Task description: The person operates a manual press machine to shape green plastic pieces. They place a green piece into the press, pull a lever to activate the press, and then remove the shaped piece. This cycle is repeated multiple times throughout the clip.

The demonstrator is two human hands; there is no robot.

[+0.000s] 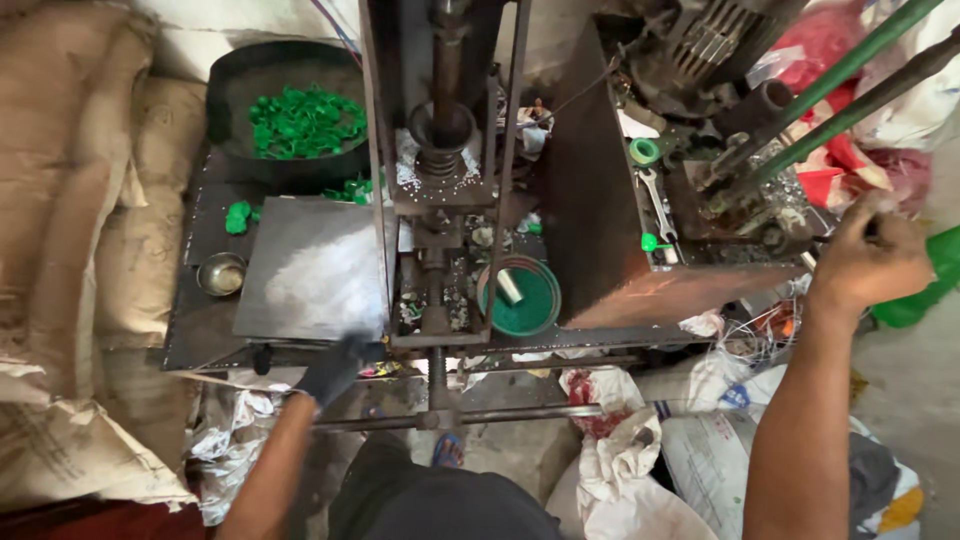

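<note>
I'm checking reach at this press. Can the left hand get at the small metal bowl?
Probably yes. The left hand sits at the near edge of the flat plate, and the bowl lies just beyond to its left, with nothing between them.

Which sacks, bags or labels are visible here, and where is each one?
Brown sacks: stacked at the left, coarse brown weave.
White printed sack: on the floor at lower right, white with dark print.
Red and white bag: upper right, behind green rods.
No screens or signs are visible.
</note>
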